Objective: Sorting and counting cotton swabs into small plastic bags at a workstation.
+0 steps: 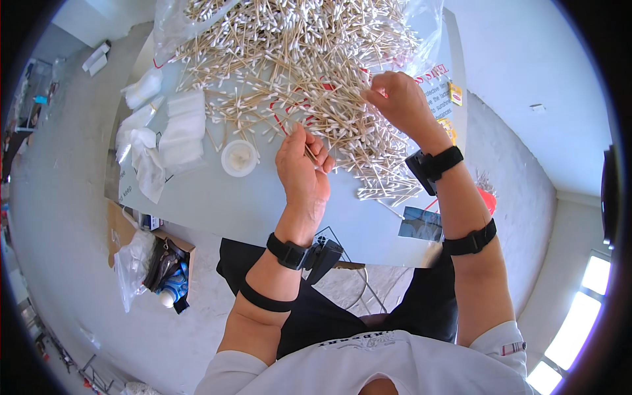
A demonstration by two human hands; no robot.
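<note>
A large heap of cotton swabs (296, 39) with wooden sticks and white tips spreads over the far and middle part of the table. My left hand (303, 161) is closed around a few swab sticks at the heap's near edge. Over the right side of the heap, my right hand (398, 102) has its thumb and fingers pinched together. Whatever is between those fingertips is too small to make out. Left of my left hand stands a small round white tub (239, 158), with some swabs lying against it.
Stacked clear plastic bags (183, 128) lie at the table's left, beside crumpled ones. A dark flat card (421, 224) rests near the front right edge. On the floor at left is an open cardboard box (186, 253) with a bottle and pouch. Yellow packets (455, 94) lie at the right edge.
</note>
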